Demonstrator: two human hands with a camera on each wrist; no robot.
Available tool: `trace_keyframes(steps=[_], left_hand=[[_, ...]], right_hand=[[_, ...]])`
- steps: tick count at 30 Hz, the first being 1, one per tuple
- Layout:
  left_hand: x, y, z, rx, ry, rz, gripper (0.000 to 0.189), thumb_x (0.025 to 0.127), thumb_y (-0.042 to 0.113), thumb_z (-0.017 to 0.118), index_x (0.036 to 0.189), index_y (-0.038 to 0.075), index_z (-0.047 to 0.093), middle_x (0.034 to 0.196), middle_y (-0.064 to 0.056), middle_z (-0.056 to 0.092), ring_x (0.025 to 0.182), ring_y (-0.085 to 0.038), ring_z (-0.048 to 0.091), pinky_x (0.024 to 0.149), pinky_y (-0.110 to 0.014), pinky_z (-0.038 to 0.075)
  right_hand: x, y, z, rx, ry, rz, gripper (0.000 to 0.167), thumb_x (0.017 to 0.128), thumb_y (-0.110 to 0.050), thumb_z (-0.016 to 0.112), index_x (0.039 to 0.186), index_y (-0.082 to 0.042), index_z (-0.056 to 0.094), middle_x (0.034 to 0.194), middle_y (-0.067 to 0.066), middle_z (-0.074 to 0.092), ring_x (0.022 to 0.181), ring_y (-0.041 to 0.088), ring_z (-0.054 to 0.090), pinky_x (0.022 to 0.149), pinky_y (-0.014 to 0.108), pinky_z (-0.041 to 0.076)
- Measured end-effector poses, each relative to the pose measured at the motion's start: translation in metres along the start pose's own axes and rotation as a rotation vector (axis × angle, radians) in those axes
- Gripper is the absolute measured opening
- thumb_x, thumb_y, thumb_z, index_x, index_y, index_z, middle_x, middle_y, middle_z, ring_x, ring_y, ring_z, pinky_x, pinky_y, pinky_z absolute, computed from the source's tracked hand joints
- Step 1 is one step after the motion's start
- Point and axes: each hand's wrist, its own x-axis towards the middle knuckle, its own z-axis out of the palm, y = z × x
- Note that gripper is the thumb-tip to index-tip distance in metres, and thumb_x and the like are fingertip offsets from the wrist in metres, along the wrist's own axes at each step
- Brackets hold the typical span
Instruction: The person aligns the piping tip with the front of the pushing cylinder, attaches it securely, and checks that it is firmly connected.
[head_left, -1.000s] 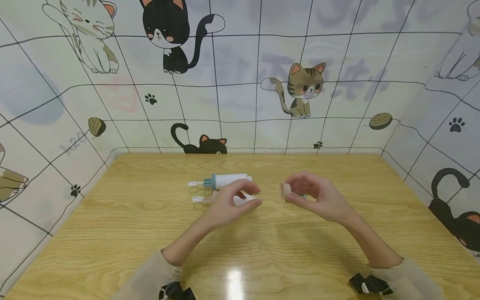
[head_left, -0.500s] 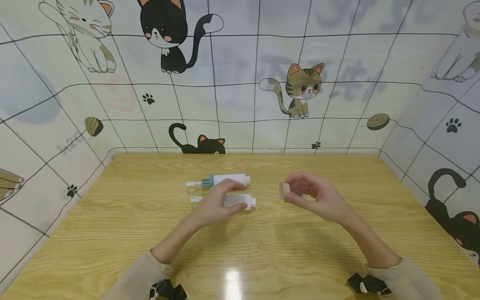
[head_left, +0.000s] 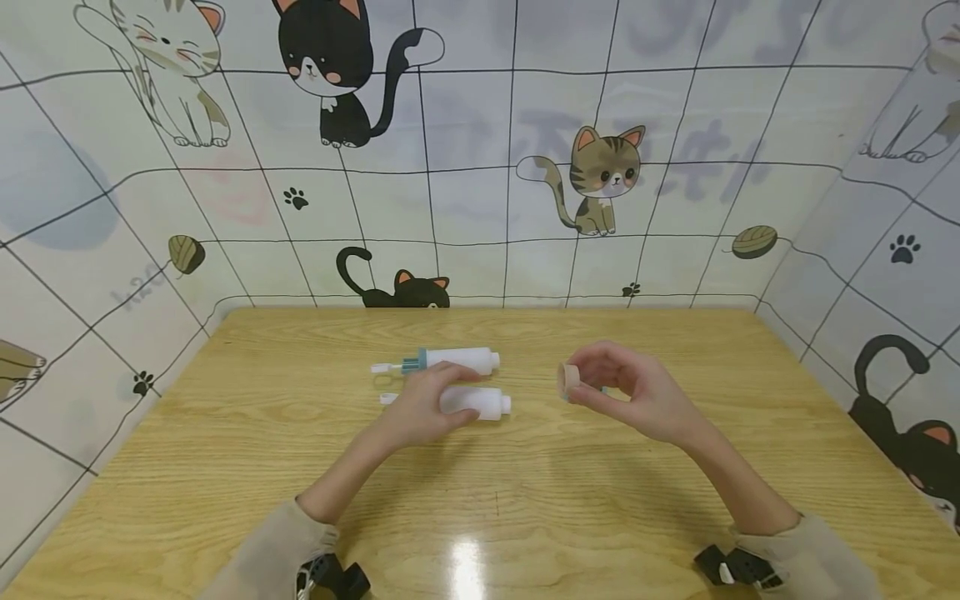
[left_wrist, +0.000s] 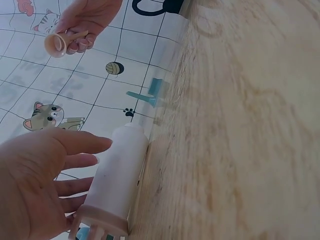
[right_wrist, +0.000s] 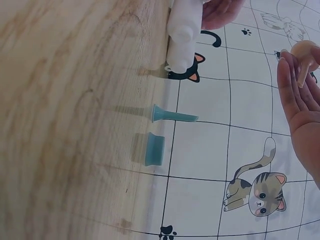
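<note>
My left hand (head_left: 423,407) is at the near white bottle (head_left: 483,403), its fingers and thumb spread apart around it. That bottle lies on its side; in the left wrist view its beige collar (left_wrist: 102,217) shows beside the fingertips. Behind it lies a second white bottle (head_left: 461,360) with a teal pronged collar (head_left: 415,363) and a white tip. My right hand (head_left: 637,392), raised over the table, pinches a beige funnel-shaped piece (head_left: 567,377) with a thin stem. In the right wrist view, a teal stemmed piece (right_wrist: 172,115) and a short teal piece (right_wrist: 155,149) are on the table.
The wooden table (head_left: 495,517) has a cat-printed, gridded sheet (head_left: 480,200) standing behind it and along both sides. In the head view, my right hand largely hides the teal pieces.
My left hand has moved leftward along the near bottle, uncovering its right end. My right hand stays nearly in place with the beige piece.
</note>
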Motion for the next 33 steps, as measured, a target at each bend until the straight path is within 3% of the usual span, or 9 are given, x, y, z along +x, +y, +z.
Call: trace_keyframes(steps=[5, 13, 21, 33], left_hand=[[0.0, -0.002, 0.0, 0.051, -0.032, -0.039, 0.043, 0.084, 0.016, 0.081, 0.123, 0.003, 0.067, 0.125, -0.009, 0.068, 0.121, -0.03, 0.06, 0.101, -0.061, 0.037], [-0.001, -0.006, 0.0, 0.134, -0.032, -0.061, 0.037, 0.078, 0.012, 0.086, 0.113, 0.006, 0.074, 0.115, -0.009, 0.073, 0.112, -0.031, 0.065, 0.096, -0.059, 0.04], [-0.002, -0.008, -0.003, 0.091, -0.112, -0.126, 0.042, 0.077, 0.015, 0.089, 0.115, 0.012, 0.073, 0.115, -0.003, 0.073, 0.109, -0.027, 0.065, 0.098, -0.052, 0.045], [-0.001, -0.011, -0.002, 0.086, -0.14, -0.121, 0.046, 0.076, 0.015, 0.089, 0.118, 0.005, 0.072, 0.115, -0.008, 0.072, 0.106, -0.027, 0.066, 0.096, -0.046, 0.05]], right_hand=[[-0.001, 0.001, 0.0, 0.0, -0.002, -0.016, 0.034, 0.091, 0.007, 0.07, 0.122, -0.002, 0.062, 0.102, 0.008, 0.069, 0.087, 0.022, 0.068, 0.077, 0.027, 0.057], [0.0, 0.0, 0.0, -0.016, 0.0, -0.007, 0.035, 0.09, 0.01, 0.068, 0.123, -0.004, 0.062, 0.101, 0.008, 0.069, 0.086, 0.019, 0.069, 0.076, 0.027, 0.057], [0.0, 0.001, 0.0, -0.018, -0.001, 0.006, 0.035, 0.09, 0.01, 0.068, 0.122, -0.004, 0.062, 0.102, 0.008, 0.069, 0.086, 0.019, 0.069, 0.076, 0.027, 0.057], [-0.001, 0.002, -0.001, -0.02, 0.002, 0.008, 0.034, 0.091, 0.009, 0.068, 0.122, -0.004, 0.062, 0.101, 0.008, 0.069, 0.086, 0.019, 0.068, 0.076, 0.027, 0.057]])
